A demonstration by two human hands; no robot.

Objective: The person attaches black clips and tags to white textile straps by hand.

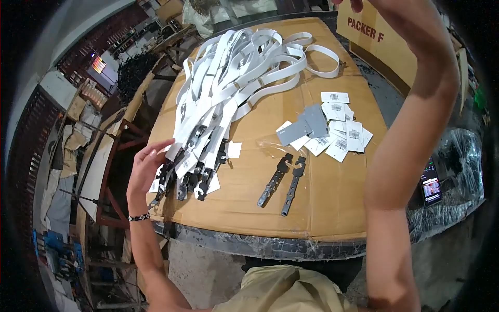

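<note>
A pile of long white belts [223, 88] lies on the cardboard-covered table, with black hook-shaped plastic pieces [195, 177] and white tags bunched at its near end. My left hand [147, 169] is at the left edge of that end, fingers apart, fingertips against a white belt. My right arm reaches up across the right side; my right hand [397, 13] is at the top edge, mostly cut off, so its grip is hidden. Two short black straps with holes [283, 182] lie in the middle. Beyond them are loose white barcode tags [338, 140] and grey tags [306, 125].
A carton [382, 44] marked "PACKER F" stands at the back right. A lit phone [431, 182] lies near clear plastic wrap [457, 171] on the right. A wooden rack [104, 208] and a heap of black items [136, 78] are to the left.
</note>
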